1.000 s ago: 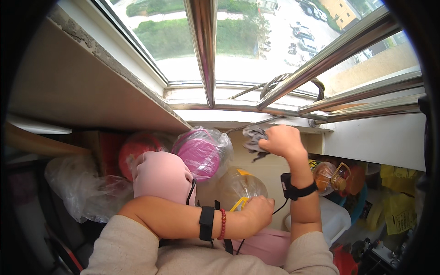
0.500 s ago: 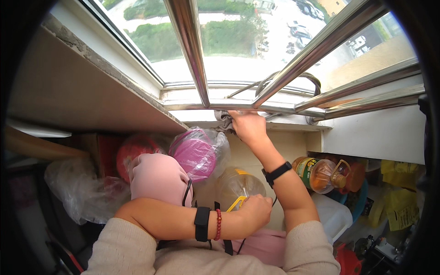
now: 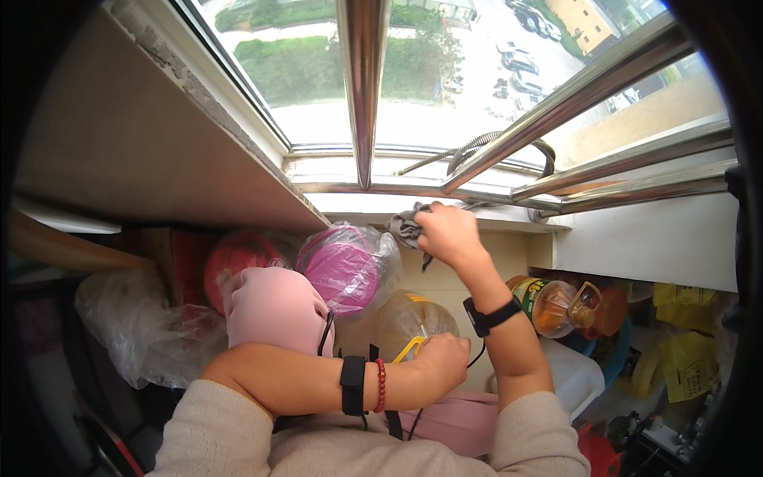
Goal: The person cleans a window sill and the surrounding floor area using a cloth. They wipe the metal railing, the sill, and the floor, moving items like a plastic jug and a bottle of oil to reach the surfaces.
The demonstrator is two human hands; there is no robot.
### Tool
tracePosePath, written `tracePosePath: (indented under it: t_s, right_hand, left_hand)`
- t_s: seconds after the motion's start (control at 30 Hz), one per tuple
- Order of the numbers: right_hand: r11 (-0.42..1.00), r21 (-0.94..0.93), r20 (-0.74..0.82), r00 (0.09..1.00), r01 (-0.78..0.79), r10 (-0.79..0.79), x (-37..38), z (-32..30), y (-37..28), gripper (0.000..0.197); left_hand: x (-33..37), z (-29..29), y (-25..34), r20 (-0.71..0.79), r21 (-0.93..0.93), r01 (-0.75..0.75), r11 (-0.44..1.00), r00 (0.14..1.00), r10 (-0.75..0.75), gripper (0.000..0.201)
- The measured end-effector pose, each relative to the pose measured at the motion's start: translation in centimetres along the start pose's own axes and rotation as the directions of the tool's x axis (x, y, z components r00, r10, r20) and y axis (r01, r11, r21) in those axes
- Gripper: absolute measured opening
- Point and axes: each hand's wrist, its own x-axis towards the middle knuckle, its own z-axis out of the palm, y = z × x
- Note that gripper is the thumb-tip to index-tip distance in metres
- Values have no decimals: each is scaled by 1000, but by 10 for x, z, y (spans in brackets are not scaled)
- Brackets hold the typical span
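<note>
A crumpled grey rag [image 3: 407, 226] is bunched in my right hand [image 3: 447, 232], whose fingers are closed on it. This hand is just below the steel rail, at the front edge of the window sill [image 3: 358, 203]. Lower down, my left hand [image 3: 443, 358] is closed at the yellow handle [image 3: 408, 348] of a clear plastic jug [image 3: 415, 316]. My left forearm lies across in front of my body, over my pink-clad knee [image 3: 274, 310]. The palm side of both hands is hidden.
Steel bars [image 3: 364, 95] cross the window, with a metal hose [image 3: 477, 143] behind them. A purple item in clear plastic [image 3: 342, 270] and a red one [image 3: 238, 266] stand left. An oil bottle [image 3: 556, 306], a white bin [image 3: 568, 374] and yellow bags [image 3: 687, 362] are right.
My right hand has drawn back from the sill under the rail, toward me and slightly right, bringing the rag along. The left hand stays at the jug's handle. The view has shifted slightly.
</note>
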Motion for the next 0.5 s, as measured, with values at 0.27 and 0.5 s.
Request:
tracePosePath:
  t_s: [0.27, 0.5]
  right_hand:
    - [597, 633, 393, 868, -494, 302, -72, -2, 85, 38]
    - [695, 585, 379, 898, -418, 222, -39, 57, 49, 41]
  left_hand:
    - [4, -9, -6, 33, 17, 13, 1000, 999, -14, 24]
    - [6, -14, -5, 102, -11, -5, 1000, 995, 6, 30]
